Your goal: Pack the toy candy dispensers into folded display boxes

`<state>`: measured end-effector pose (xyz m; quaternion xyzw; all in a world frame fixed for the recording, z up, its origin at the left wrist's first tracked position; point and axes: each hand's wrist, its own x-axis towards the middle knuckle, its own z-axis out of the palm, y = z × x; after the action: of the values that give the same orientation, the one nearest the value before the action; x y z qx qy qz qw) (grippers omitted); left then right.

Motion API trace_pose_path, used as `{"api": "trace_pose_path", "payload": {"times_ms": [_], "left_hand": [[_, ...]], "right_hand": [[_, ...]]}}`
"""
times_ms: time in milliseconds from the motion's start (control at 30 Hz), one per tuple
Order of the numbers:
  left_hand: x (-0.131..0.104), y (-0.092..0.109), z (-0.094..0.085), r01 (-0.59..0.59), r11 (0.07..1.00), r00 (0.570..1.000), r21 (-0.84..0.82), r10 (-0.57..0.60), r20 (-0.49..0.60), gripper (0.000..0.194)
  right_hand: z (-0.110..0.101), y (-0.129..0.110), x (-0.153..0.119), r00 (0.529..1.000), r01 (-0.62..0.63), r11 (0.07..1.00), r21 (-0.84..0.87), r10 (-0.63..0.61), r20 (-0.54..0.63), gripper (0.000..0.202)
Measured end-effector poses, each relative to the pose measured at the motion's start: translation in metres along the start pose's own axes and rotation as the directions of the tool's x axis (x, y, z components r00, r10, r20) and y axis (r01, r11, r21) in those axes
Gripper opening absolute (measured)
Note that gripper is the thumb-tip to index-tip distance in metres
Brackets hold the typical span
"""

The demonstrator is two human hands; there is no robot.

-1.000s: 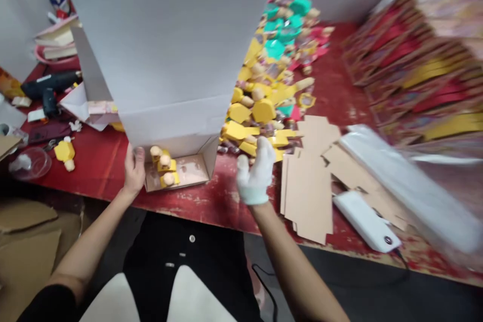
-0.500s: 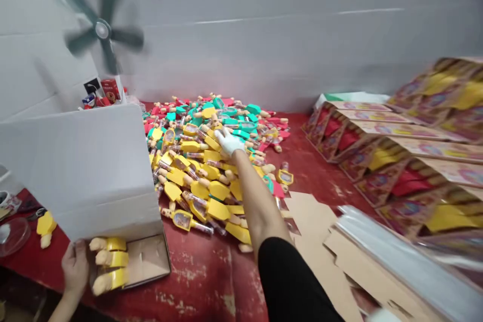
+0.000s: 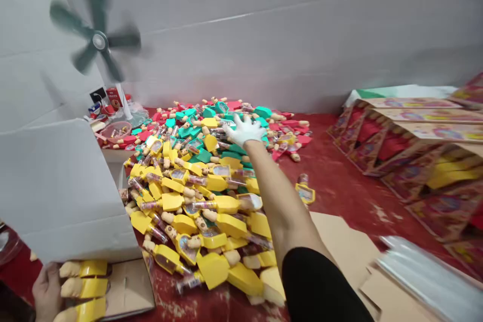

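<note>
My right hand (image 3: 245, 131), in a white glove, reaches over the far part of a heap with its fingers spread. Beneath and around it lie green shovel-shaped toys (image 3: 204, 155). Nearer to me the heap is mostly yellow shovel-shaped toys (image 3: 226, 205) with beige knobbed ends and clear tubes. At the lower left, my left hand (image 3: 47, 289) grips the side of an open cardboard box (image 3: 130, 284), partly cut off by the frame. Three yellow toys (image 3: 88, 288) lie side by side in its left part; bare cardboard shows beside them. The raised white lid (image 3: 68, 181) hides the table behind it.
Filled printed display boxes (image 3: 426, 161) stand in rows at the right. Flat cardboard sheets (image 3: 339, 236) and clear plastic film (image 3: 426, 266) lie before them. A fan (image 3: 98, 40) spins at the back left, near a pink basket (image 3: 116, 131). Red toys (image 3: 298, 126) edge the heap.
The view has shifted and come closer to the heap. My right hand has moved from yellow toys onto green ones, its fingers spreading. Yellow toys have slid towards me. My left hand stays at the box.
</note>
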<state>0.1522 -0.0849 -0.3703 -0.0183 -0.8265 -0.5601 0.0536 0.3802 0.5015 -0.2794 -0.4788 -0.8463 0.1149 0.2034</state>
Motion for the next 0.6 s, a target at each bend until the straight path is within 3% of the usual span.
{"api": "trace_pose_path", "payload": {"times_ms": [100,167,400,500,600], "left_hand": [[-0.004,0.004,-0.002,-0.013,1.000,1.000,-0.004,0.013,-0.021,0.078],[-0.005,0.005,-0.001,-0.032,0.999,0.999,0.021,0.032,-0.043,0.082],[-0.006,0.011,0.018,-0.171,0.984,0.985,0.056,0.172,-0.025,0.069],[-0.006,0.016,0.026,-0.256,0.967,0.966,0.011,0.256,0.021,0.061],[-0.004,0.028,0.025,-0.294,0.952,0.944,-0.089,0.304,0.129,0.059]], "right_hand": [[0.010,0.037,-0.001,0.998,-0.061,0.998,-0.007,0.061,0.030,0.065],[0.025,0.041,-0.020,0.995,-0.082,0.996,-0.020,0.083,0.059,0.062],[0.058,-0.014,-0.120,0.981,-0.060,0.997,-0.041,0.067,0.182,0.043],[0.049,-0.026,-0.146,0.975,-0.036,0.998,0.050,0.024,0.222,0.040],[0.018,-0.023,-0.168,0.983,-0.014,0.981,0.194,-0.022,0.183,0.048]]}}
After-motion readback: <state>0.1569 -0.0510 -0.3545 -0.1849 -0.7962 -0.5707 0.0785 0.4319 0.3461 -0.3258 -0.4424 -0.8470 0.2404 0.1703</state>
